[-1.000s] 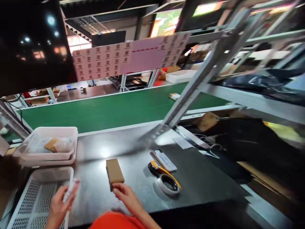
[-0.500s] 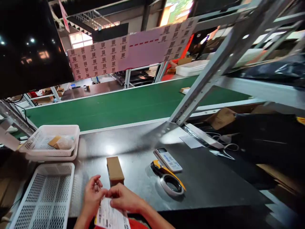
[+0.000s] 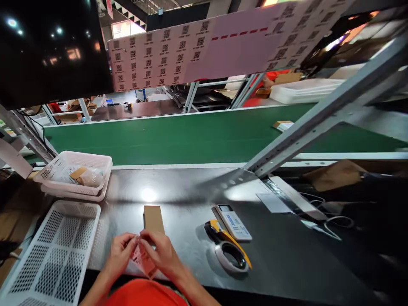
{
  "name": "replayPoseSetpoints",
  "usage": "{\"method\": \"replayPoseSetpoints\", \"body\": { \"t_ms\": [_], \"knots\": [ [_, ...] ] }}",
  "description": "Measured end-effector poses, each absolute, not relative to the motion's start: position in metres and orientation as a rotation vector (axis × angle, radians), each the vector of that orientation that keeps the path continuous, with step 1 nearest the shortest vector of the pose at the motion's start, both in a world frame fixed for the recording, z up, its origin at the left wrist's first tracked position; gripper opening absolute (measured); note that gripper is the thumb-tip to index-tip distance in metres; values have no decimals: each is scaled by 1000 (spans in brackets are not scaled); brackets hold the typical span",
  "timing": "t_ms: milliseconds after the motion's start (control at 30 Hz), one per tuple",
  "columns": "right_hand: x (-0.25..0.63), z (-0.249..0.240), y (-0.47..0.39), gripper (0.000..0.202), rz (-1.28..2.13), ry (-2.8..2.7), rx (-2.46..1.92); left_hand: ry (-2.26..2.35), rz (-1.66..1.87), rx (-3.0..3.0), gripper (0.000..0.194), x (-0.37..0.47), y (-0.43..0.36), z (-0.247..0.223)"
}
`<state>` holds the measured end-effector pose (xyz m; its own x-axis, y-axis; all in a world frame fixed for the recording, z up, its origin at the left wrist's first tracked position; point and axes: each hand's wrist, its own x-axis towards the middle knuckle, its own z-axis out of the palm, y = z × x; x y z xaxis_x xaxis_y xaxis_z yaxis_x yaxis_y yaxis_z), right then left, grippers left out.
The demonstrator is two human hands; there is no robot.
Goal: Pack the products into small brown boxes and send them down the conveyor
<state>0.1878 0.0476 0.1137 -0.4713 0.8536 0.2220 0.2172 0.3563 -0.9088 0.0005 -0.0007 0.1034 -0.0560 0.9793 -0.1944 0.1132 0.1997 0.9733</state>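
Observation:
My left hand (image 3: 120, 256) and my right hand (image 3: 162, 253) meet near the table's front edge. Both are closed, thumbs and fingertips pinching the top end of a thin printed label sheet (image 3: 145, 259). The sheet hangs down between them and looks pinkish, with dark print; my fingers cover part of it. Just beyond my fingertips lies a small brown cardboard box (image 3: 153, 219), its near end hidden by my right hand. To the right of that hand, a yellow and black tape dispenser with a grey tape roll (image 3: 230, 250) rests beside a pale phone-like handheld device (image 3: 233, 222).
White perforated baskets (image 3: 52, 250) stand at the left, the stacked ones (image 3: 105, 163) holding a wrapped brown item. Past the metal table (image 3: 181, 182) runs a green conveyor belt (image 3: 178, 144). A slanted metal post (image 3: 287, 140) rises at the right, near white paper (image 3: 273, 202) and cables.
The label sheet has turned from its white printed face to a pinkish look, and my hands now pinch it higher, closer to the box. My left fingers have closed in. The camera view has shifted.

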Motion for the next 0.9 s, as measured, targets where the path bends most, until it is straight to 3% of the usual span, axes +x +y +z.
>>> {"method": "replayPoseSetpoints", "body": {
  "t_ms": [333,567,900],
  "knots": [
    [200,96,34,22,736,-2250,-780,1430,1002,1206,28,8,-21,107],
    [204,95,20,24,497,-2442,-738,1383,1011,1049,28,12,-41,85],
    [192,114,10,23,452,-2654,-754,1332,993,871,31,8,-52,77]
  ]
}}
